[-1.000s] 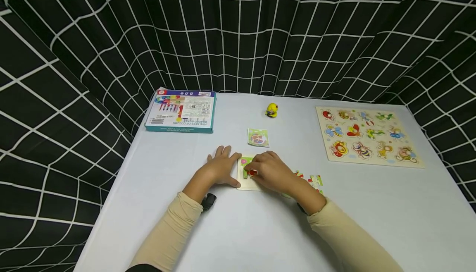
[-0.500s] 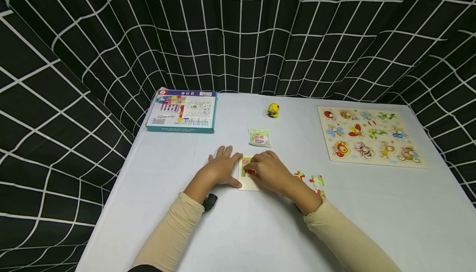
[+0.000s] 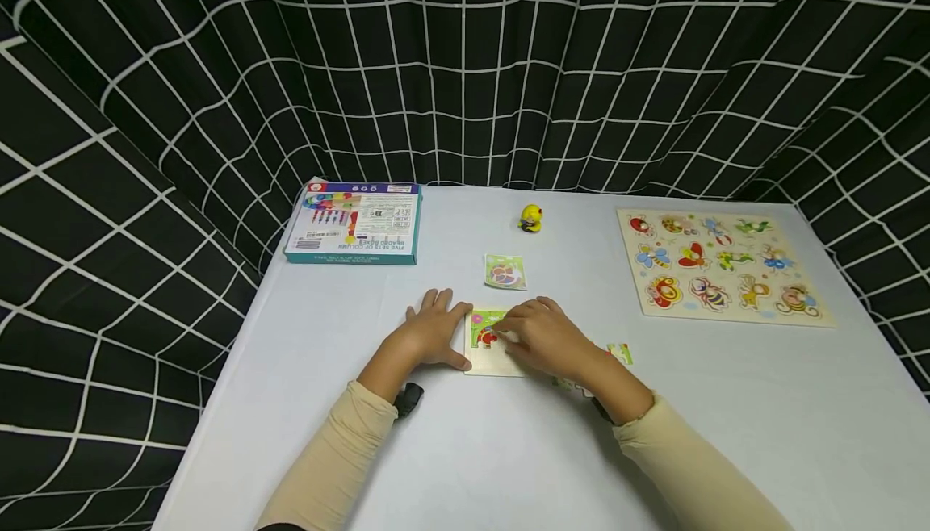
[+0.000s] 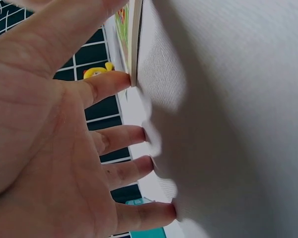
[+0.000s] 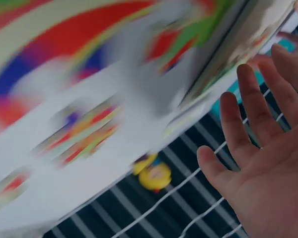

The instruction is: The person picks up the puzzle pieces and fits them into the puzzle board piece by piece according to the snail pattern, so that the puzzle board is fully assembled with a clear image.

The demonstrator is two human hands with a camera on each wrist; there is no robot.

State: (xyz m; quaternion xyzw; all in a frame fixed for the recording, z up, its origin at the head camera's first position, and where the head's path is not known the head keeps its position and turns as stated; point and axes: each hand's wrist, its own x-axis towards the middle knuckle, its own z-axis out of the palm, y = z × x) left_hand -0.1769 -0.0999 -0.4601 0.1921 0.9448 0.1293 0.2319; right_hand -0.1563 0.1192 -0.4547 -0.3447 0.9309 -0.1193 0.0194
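The left hand (image 3: 432, 333), splayed and empty, touches the left edge of the flat pale-wood puzzle board (image 3: 490, 365) between both hands, presumably bracing it, while the right hand (image 3: 546, 339), fingers extended, nothing visibly grasped, overlies its right side.

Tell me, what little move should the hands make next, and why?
I'd guess the right hand should reach rightward for a loose jigsaw piece: the near part of the puzzle board shows bare wood below the ladybug pieces, and the left hand already braces the board's left edge.
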